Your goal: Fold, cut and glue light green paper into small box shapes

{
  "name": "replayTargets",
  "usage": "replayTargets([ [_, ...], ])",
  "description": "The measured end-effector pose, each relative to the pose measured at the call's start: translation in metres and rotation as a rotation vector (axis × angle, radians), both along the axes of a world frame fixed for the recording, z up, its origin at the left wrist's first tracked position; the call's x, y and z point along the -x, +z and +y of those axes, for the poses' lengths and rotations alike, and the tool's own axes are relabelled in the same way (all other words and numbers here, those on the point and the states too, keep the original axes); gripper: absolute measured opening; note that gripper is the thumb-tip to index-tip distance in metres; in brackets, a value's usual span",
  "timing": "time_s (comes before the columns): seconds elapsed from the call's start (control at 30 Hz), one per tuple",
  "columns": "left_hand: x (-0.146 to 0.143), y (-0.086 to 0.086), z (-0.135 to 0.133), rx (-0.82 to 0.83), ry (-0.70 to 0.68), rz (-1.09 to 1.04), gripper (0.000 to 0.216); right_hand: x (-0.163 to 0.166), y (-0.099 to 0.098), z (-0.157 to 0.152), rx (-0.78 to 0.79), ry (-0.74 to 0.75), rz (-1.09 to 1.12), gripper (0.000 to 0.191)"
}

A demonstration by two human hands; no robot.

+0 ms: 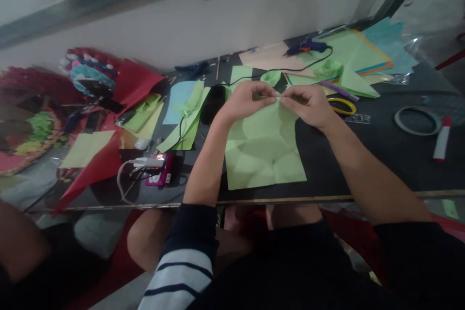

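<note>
Left hand (252,99): fingers curled, thumb and index fingertips pinched together on the far edge of a green sheet (267,160). Right hand (307,101): same pinch, just beside the left, on the same edge. Fingertips of both hands nearly meet; exact fold under them too small to tell. Sheet lies on the table (327,169) in front of the person, creased, its near part flat and inside the near table edge (269,200).

Room: dark tabletop shows between sheet and right forearm, and more to the right around the grey tape roll (414,131) and marker (441,140). Left side tighter: phone (213,105) near the left wrist, green strips left of it, purple socket block (160,169) nearer the edge. Beyond the right wrist, a yellow loop (353,106) and purple pen (339,90). Glue gun (308,46) far, its cord running left behind the hands.

Containers: round rimmed thing (54,128) far left bears crumpled green and yellow bits; cannot tell if it is a basket. Clear plastic (401,79) by the blue paper (387,41), far right; contents unclear.
</note>
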State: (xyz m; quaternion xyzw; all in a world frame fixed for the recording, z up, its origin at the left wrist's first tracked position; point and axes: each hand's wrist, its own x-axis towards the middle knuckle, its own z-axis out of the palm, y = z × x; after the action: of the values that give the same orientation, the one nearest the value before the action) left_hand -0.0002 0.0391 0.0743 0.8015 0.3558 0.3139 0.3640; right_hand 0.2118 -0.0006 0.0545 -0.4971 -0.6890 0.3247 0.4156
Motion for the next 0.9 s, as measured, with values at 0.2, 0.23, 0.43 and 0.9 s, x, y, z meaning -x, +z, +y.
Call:
replayTargets([
  [0.2,-0.006,0.003,-0.005,-0.111,-0.018,-0.031,0.009,-0.007,-0.003,0.000,-0.070,0.068,0.148,0.020],
  [0.23,-0.006,0.002,-0.005,-0.147,-0.020,-0.023,0.009,-0.007,-0.005,0.001,-0.098,0.076,0.171,0.021],
  [0.43,-0.010,-0.005,-0.003,-0.320,0.009,0.084,0.012,-0.007,-0.022,0.013,-0.207,0.052,0.207,0.017],
  [0.9,-0.015,-0.007,-0.004,-0.346,0.053,0.096,0.005,-0.004,-0.027,0.014,-0.193,-0.004,0.191,0.017],
])
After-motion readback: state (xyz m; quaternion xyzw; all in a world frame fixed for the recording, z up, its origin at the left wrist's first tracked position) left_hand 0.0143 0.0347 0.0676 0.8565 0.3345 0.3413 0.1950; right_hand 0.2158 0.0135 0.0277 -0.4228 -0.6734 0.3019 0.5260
